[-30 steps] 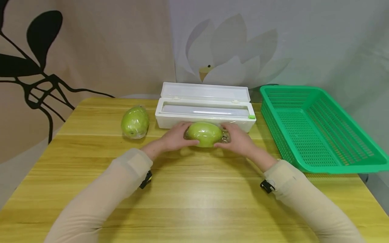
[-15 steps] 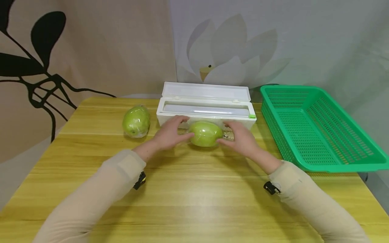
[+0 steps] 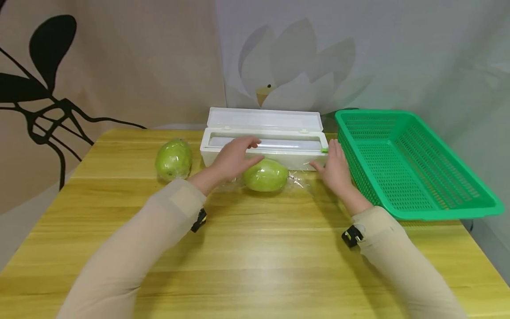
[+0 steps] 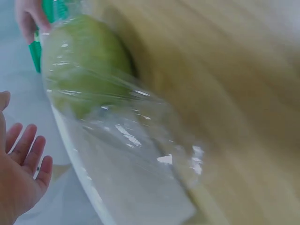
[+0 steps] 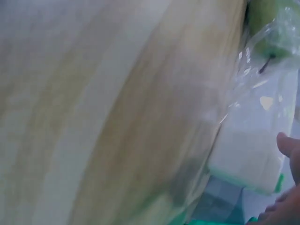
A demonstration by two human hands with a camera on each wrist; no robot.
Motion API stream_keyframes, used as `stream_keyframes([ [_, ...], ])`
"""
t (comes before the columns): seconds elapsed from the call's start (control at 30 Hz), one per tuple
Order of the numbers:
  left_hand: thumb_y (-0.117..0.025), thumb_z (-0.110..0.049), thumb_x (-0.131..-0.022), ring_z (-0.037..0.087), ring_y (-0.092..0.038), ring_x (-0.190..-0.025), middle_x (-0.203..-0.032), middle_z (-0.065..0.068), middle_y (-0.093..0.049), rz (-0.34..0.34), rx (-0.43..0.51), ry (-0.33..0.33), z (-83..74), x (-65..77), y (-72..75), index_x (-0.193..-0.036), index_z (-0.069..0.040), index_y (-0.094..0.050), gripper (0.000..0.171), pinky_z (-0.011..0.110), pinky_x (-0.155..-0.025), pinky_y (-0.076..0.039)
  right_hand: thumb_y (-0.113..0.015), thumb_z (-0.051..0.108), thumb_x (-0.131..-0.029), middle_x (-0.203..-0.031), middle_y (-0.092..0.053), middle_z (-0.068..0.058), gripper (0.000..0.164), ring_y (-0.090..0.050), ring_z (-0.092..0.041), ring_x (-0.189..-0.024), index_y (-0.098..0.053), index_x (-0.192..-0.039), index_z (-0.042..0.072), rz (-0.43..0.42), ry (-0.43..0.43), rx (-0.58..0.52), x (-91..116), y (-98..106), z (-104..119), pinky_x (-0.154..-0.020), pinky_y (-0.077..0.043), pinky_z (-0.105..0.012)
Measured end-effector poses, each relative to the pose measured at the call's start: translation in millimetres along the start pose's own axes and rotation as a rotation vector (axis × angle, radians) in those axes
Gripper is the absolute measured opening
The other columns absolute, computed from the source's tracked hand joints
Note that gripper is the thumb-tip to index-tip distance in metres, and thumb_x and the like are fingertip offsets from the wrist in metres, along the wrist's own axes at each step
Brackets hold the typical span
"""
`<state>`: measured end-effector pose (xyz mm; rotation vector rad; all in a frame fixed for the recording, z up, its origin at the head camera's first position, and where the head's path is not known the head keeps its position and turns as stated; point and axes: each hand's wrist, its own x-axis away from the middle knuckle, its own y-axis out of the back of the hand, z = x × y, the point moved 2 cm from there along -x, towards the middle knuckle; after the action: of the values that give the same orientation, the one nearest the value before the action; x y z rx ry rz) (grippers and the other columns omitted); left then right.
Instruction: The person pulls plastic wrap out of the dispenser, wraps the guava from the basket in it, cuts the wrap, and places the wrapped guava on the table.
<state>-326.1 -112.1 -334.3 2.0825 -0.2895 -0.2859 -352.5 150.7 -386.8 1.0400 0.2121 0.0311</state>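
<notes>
A green pear (image 3: 265,177) lies on the table against the front of a white cling film box (image 3: 287,165). Clear film (image 4: 129,133) covers it and spreads loosely past both its ends. In the right wrist view its dark stem (image 5: 266,64) shows under the film. My left hand (image 3: 234,156) is over the box's front left part, fingers relaxed and thumb above the pear. At the box's right end, next to its green slider (image 3: 324,150), my right hand (image 3: 336,170) stands with fingers extended and thumb apart. Neither hand grips anything.
A second film-wrapped green pear (image 3: 174,160) sits to the left on the wooden table (image 3: 255,266). The box's lid (image 3: 264,118) is raised, showing the film roll (image 3: 284,144). On the right stands a green plastic basket (image 3: 430,215), close beside my right hand.
Both hands have let go of the pear's sides. The left has risen over the box; the right has moved right to the box's end. Film now spreads loosely at the pear's ends.
</notes>
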Motion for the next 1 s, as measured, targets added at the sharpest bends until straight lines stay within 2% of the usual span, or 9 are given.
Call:
stream_keyframes([
  [0.1,-0.055,-0.036,-0.093,0.022,-0.052,-0.119,-0.127,0.007,-0.058,0.018,0.005,-0.020,-13.9,-15.9,-2.1,-0.131,-0.011,-0.050,0.046,0.037,-0.102,-0.041,-0.060,0.028,-0.091,-0.153,-0.008,-0.029,0.084,-0.009,-0.043,-0.142,-0.009,-0.145,-0.011,0.025,-0.007,-0.010,-4.0,-1.4,-10.1,-0.117,-0.011,-0.052],
  [0.23,-0.056,-0.034,-0.093,0.022,-0.053,-0.117,-0.123,0.007,-0.060,0.055,0.032,-0.049,-35.8,-35.4,-8.0,-0.129,-0.010,-0.051,0.043,0.035,-0.101,-0.041,-0.060,0.025,-0.091,-0.153,-0.011,-0.027,0.080,-0.011,-0.042,-0.142,-0.013,-0.145,-0.009,0.014,-0.013,-0.060,-8.8,-2.9,-19.6,-0.117,-0.012,-0.050],
  [0.37,-0.055,-0.031,-0.094,0.021,-0.053,-0.116,-0.122,0.007,-0.060,0.103,0.061,-0.082,-55.7,-51.3,-18.9,-0.128,-0.009,-0.051,0.041,0.035,-0.101,-0.042,-0.058,0.024,-0.093,-0.154,-0.009,-0.027,0.077,-0.009,-0.042,-0.142,-0.012,-0.146,-0.009,0.023,-0.033,-0.089,-13.1,-6.1,-24.7,-0.118,-0.010,-0.049],
  [0.47,-0.055,-0.029,-0.094,0.021,-0.054,-0.115,-0.121,0.008,-0.061,0.133,0.064,-0.115,-65.1,-63.1,-30.8,-0.128,-0.008,-0.052,0.040,0.035,-0.100,-0.043,-0.053,0.024,-0.095,-0.154,-0.005,-0.027,0.076,-0.006,-0.043,-0.142,-0.008,-0.146,-0.009,0.057,-0.039,-0.077,-14.7,-9.2,-25.1,-0.118,-0.009,-0.050],
  [0.6,-0.055,-0.029,-0.094,0.020,-0.055,-0.114,-0.121,0.008,-0.062,0.164,0.049,-0.134,-70.7,-74.4,-45.5,-0.128,-0.007,-0.052,0.040,0.032,-0.099,-0.043,-0.050,0.024,-0.097,-0.154,-0.003,-0.027,0.074,-0.005,-0.043,-0.142,-0.005,-0.146,-0.008,0.081,-0.035,-0.048,-12.7,-12.4,-21.6,-0.117,-0.009,-0.050],
  [0.77,-0.056,-0.025,-0.094,0.020,-0.056,-0.114,-0.123,0.008,-0.061,0.166,0.042,-0.124,-72.5,-84.3,-57.5,-0.129,-0.006,-0.053,0.040,0.030,-0.099,-0.043,-0.049,0.024,-0.097,-0.153,-0.006,-0.028,0.073,-0.008,-0.043,-0.142,-0.007,-0.146,-0.010,0.077,-0.009,-0.014,-9.1,-15.5,-14.0,-0.117,-0.013,-0.051],
  [1.0,-0.056,-0.022,-0.093,0.020,-0.057,-0.114,-0.121,0.007,-0.063,0.184,-0.015,-0.116,-75.3,-88.9,-70.4,-0.125,-0.007,-0.056,0.035,0.030,-0.099,-0.044,-0.048,0.021,-0.097,-0.153,-0.012,-0.027,0.069,-0.012,-0.041,-0.142,-0.010,-0.146,-0.009,0.079,-0.011,0.057,-4.5,-21.0,-3.9,-0.116,-0.017,-0.052],
])
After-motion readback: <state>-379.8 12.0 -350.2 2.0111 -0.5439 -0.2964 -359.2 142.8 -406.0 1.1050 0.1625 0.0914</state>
